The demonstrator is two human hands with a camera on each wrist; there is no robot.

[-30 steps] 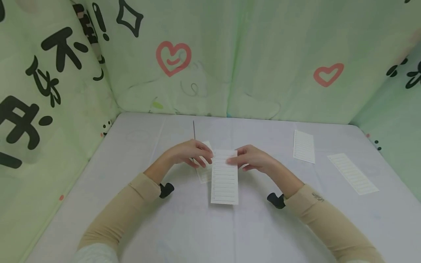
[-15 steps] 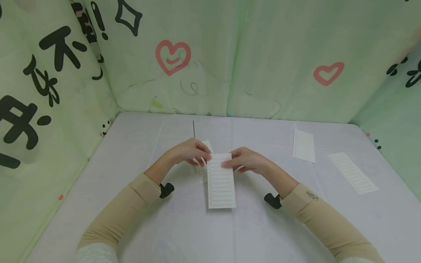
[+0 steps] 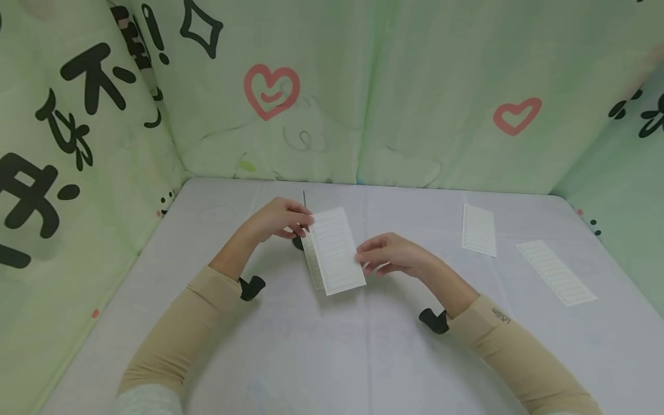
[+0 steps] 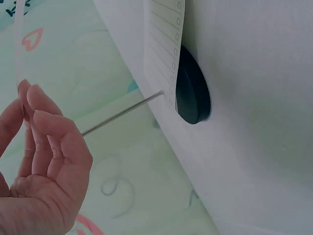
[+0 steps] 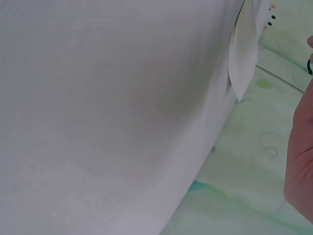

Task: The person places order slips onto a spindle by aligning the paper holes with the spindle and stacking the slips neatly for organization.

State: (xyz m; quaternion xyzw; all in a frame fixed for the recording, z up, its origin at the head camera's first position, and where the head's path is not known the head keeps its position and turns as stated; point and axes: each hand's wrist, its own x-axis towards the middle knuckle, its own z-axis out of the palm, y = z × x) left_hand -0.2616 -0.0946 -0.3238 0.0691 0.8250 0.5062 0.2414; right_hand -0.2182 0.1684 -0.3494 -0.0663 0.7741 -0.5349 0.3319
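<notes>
My left hand (image 3: 285, 219) pinches the upper left corner of a lined paper slip (image 3: 339, 253), held tilted above the table. In the left wrist view, thumb and fingers of the left hand (image 4: 49, 152) meet on the slip's thin edge. At the slip's right edge is my right hand (image 3: 389, 253), fingers loosely bent; whether they touch it is hard to tell. Behind the held slip stands a bill spike with a thin metal rod (image 4: 122, 113) and a round black base (image 4: 195, 93). Another lined slip (image 4: 166, 44) lies at the base, with the rod apparently through it.
Two more lined paper slips, one upright (image 3: 479, 230) and one slanted (image 3: 556, 273), lie on the right of the white-covered table (image 3: 311, 369). Green printed curtains (image 3: 430, 92) enclose the back and sides.
My left hand has risen to the left with the slip, which has moved up and tilted. My right thumb no longer lies across the slip's face. More of the black base shows.
</notes>
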